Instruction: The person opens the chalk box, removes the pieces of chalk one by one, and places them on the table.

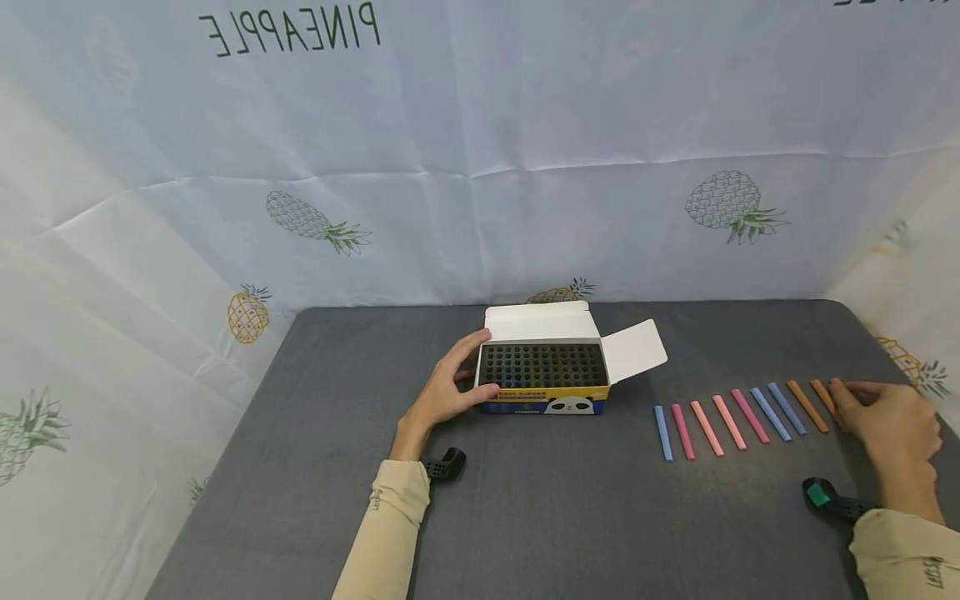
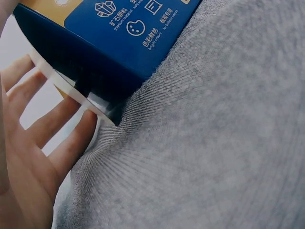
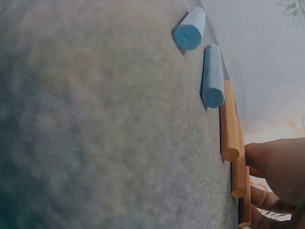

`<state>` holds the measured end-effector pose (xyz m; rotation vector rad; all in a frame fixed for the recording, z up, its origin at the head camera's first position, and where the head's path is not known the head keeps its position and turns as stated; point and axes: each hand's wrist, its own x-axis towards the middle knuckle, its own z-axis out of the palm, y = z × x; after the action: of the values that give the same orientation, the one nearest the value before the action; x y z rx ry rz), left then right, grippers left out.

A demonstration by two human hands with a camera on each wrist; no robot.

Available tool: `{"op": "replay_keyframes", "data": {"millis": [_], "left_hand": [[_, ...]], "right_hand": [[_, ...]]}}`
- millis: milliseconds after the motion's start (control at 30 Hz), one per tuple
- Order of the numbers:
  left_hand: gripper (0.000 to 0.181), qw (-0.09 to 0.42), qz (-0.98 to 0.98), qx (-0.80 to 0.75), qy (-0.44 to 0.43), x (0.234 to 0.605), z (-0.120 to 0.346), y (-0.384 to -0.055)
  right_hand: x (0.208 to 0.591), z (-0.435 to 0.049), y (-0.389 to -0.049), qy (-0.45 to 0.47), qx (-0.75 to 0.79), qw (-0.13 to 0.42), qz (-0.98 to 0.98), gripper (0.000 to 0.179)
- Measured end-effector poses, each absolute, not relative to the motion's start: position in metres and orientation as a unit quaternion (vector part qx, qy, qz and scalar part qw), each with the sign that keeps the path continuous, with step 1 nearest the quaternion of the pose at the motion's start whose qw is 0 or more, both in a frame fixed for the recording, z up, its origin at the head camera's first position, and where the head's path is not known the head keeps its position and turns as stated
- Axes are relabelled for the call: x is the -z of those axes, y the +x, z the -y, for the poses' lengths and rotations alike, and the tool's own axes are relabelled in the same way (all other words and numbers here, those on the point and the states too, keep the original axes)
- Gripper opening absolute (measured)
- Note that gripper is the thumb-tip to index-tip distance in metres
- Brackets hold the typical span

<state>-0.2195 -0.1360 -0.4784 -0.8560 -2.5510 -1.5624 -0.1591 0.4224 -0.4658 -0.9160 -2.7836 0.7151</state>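
While the left hand (image 1: 442,392) cups the left end of the open box (image 1: 543,375) at mid-table, fingers spread and lightly curved against its side, the right hand (image 1: 888,421) sits far to the box's right, at the end of a row of chalks (image 1: 738,417). That row slants away from the box: blue, pinks, blues, then orange sticks (image 3: 229,125), and the right fingertips (image 3: 267,157) are together, pressing on the last orange chalk (image 3: 239,176). Grey cloth (image 1: 562,508) lies under it all.
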Motion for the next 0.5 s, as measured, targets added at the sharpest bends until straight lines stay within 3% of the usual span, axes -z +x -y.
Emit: {"op": "replay_keyframes", "data": {"millis": [200,300,500], "left_hand": [[0.09,0.032,0.833,0.473,-0.287,0.477,0.136,-0.221],[0.089,0.038,0.84,0.453,-0.295,0.474,0.137,-0.22],[0.092,0.04,0.869,0.397,-0.291,0.458,0.137,-0.215]], "right_hand": [[0.465,-0.422,-0.158,-0.287,-0.222,0.084,0.928,0.057],[0.461,-0.415,-0.159,-0.269,-0.205,0.129,0.932,0.054],[0.439,-0.373,-0.169,-0.184,-0.233,0.208,0.932,0.065]]}}
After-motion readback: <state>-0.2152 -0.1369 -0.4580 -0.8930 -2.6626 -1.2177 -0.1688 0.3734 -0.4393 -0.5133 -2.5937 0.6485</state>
